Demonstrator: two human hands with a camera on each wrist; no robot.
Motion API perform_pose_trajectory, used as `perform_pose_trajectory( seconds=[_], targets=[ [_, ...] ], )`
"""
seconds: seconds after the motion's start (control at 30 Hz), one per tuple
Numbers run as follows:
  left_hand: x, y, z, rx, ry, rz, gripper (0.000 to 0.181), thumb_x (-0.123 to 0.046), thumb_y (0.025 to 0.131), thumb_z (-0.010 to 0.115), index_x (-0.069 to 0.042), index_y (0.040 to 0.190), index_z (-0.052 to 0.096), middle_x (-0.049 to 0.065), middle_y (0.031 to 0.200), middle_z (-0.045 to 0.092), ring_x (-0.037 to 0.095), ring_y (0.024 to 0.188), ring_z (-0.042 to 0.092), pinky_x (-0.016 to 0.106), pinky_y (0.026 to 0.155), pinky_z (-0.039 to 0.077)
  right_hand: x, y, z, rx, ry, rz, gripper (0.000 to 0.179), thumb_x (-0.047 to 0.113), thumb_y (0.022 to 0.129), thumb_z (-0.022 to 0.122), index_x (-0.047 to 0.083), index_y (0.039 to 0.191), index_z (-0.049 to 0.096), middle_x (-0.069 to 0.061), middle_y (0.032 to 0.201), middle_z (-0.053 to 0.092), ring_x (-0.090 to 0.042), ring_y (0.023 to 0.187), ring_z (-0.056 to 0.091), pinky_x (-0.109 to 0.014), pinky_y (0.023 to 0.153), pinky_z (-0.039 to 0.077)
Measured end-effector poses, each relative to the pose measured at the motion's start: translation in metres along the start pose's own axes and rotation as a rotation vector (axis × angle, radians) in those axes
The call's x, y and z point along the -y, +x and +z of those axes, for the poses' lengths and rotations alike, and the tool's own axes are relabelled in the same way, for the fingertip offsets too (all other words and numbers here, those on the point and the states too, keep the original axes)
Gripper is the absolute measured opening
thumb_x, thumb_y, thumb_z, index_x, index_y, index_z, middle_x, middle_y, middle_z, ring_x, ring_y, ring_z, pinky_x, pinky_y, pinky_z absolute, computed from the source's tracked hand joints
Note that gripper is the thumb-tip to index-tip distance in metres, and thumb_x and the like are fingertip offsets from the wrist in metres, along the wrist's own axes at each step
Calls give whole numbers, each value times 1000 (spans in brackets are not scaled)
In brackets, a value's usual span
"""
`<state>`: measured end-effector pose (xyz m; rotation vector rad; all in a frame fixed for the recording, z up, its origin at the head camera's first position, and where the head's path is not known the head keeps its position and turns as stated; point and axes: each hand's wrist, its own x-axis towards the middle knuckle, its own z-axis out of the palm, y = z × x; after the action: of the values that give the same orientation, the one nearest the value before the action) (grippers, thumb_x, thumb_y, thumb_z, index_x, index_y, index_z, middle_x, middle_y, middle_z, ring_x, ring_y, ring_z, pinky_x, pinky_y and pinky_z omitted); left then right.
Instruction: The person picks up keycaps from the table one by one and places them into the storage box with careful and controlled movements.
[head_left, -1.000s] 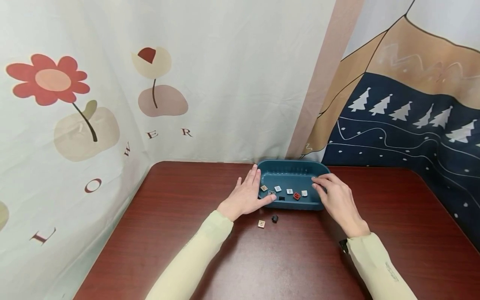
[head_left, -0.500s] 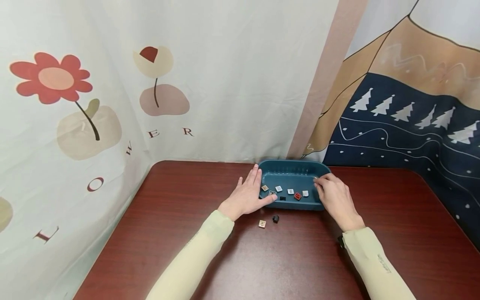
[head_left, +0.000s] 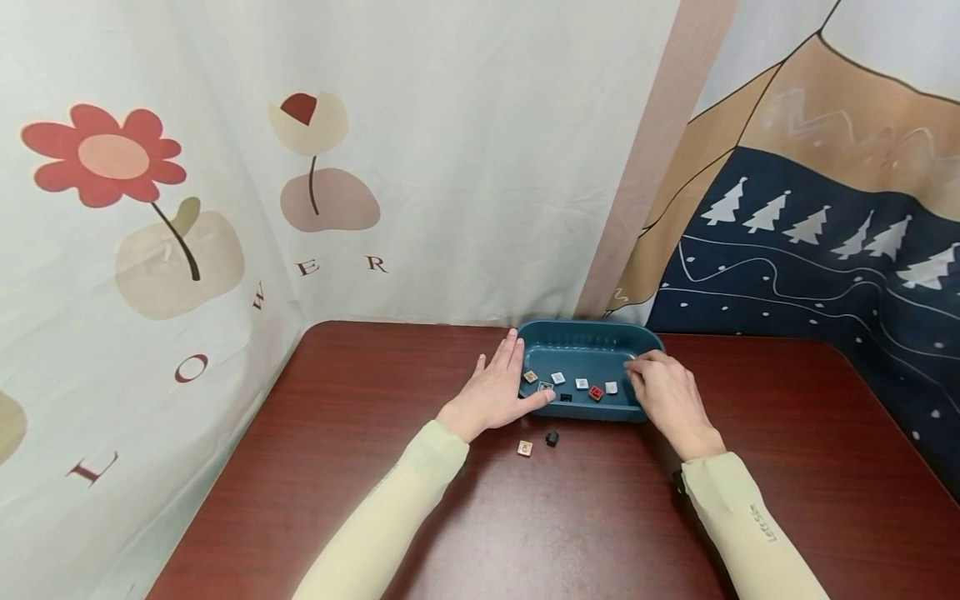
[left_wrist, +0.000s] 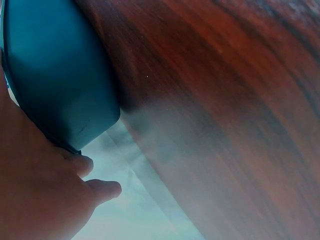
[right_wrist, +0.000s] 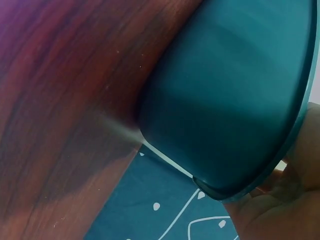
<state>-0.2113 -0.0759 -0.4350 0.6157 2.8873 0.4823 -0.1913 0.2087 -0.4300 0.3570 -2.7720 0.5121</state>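
Note:
Several small square tiles that look like keycaps lie in a blue tray (head_left: 577, 410), mostly along its near side. Among them are a red one (head_left: 596, 393), white ones such as this keycap (head_left: 611, 388), a beige one (head_left: 530, 377) and a black one (head_left: 566, 398). My left hand (head_left: 491, 393) rests on the tray's left end, fingers straight, thumb over the near rim. At the right end, my right hand (head_left: 670, 402) reaches over the rim with bent fingers, fingertips inside the tray. Whether they pinch anything is too small to tell. In the right wrist view the tray wall hides the fingertips.
A beige keycap (head_left: 525, 449) and a small black piece (head_left: 552, 438) lie on the brown wooden table (head_left: 600, 517) in front of the tray. Behind the table's far edge hangs a printed curtain (head_left: 465, 167).
The right hand's fingertips have drawn closer together, and its forearm has shifted slightly left. The left hand, tray and keycaps keep their places; the whole view has shifted a little.

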Motion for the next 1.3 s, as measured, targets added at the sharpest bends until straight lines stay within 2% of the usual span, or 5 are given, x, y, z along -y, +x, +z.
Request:
perform_pose_trajectory(
  seconds=[0.23, 0.43, 0.83, 1.3],
  targets=[
    [-1, 1, 0, 1, 8, -1, 110, -79, 95, 43, -4, 166, 6, 8, 174, -5, 23, 160, 2, 55, 125, 13, 0, -2, 1, 15, 34, 14, 25, 6, 97, 69, -8, 117, 74, -28, 122, 68, -46, 112, 64, -62, 95, 51],
    [-1, 0, 0, 0, 12, -1, 109, -78, 95, 43, -3, 166, 6, 9, 174, -6, 23, 160, 2, 55, 125, 13, 2, -9, 1, -35, 66, -1, 28, 12, 100, 67, -6, 121, 74, -25, 126, 67, -44, 116, 63, -62, 97, 50],
    [-3, 1, 0, -4, 12, 6, 109, -78, 96, 43, -2, 166, 7, 10, 174, -4, 23, 160, 3, 56, 125, 14, 22, -34, -4, -173, 64, -151, 28, 19, 95, 75, 4, 118, 77, -17, 128, 69, -40, 123, 60, -63, 103, 45],
    [0, 0, 1, -20, 23, 2, 109, -78, 95, 43, -3, 166, 8, 10, 174, -2, 26, 160, 3, 59, 124, 14, 38, -59, 3, -208, 66, -349, 34, 22, 87, 82, 7, 117, 78, -12, 126, 70, -35, 124, 61, -59, 99, 49]
  ],
)
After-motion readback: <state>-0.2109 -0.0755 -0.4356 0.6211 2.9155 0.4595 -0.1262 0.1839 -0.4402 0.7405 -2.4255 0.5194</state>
